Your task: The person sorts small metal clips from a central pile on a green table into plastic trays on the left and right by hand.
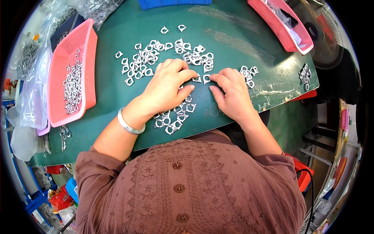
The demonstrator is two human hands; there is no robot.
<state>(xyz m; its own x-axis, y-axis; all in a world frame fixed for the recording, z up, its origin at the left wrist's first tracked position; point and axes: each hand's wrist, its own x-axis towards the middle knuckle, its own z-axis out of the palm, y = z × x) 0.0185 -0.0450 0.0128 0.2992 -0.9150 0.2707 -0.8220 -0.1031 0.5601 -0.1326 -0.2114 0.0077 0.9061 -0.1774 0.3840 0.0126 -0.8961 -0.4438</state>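
Small silver metal rings with pointed lugs lie in loose groups on the green table (pixel 230 50). My left hand (pixel 165 87) rests over them with its fingers bent; thumb and index finger are apart, and the index fingertip meets a silver ring (pixel 197 78). My right hand (pixel 233 93) faces it from the right. Its index fingertip touches the edge of another ring (pixel 206 79), while the thumb stays apart below. More rings (pixel 189 107) lie below and partly under my left hand. Beyond my hands are a left group (pixel 149 56) and a right group (pixel 198 57).
A pink basket (pixel 91 70) holding many rings stands at the left, beside clear plastic bags (pixel 29 93). Another pink basket (pixel 280 29) and a fan (pixel 317 35) are at the far right. A blue bin (pixel 175 4) stands at the back. Small ring piles (pixel 248 76) lie rightward.
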